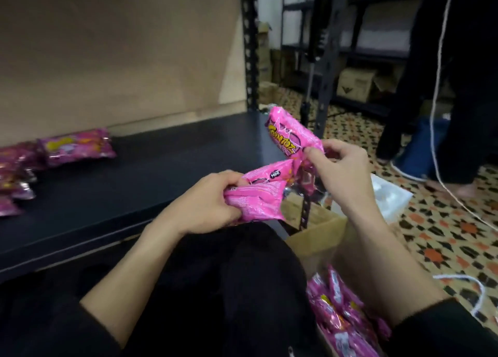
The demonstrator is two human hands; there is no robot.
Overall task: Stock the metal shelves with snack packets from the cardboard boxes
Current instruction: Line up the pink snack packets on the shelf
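Note:
My left hand (207, 203) grips a pink snack packet (258, 195) by its lower end. My right hand (342, 168) pinches a second pink packet (291, 133) that stands up above the first; the two packets touch between my hands. Both are held just off the front right corner of the dark metal shelf (140, 184). Several pink packets (78, 146) lie on the shelf at the far left. An open cardboard box (320, 235) at my right knee holds more pink packets (342, 311).
A perforated shelf upright (250, 46) rises behind the packets. A person in dark trousers (442, 87) stands at the right on the patterned floor. A white cord (436, 114) hangs down there. More racks and cardboard boxes (355, 84) stand further back.

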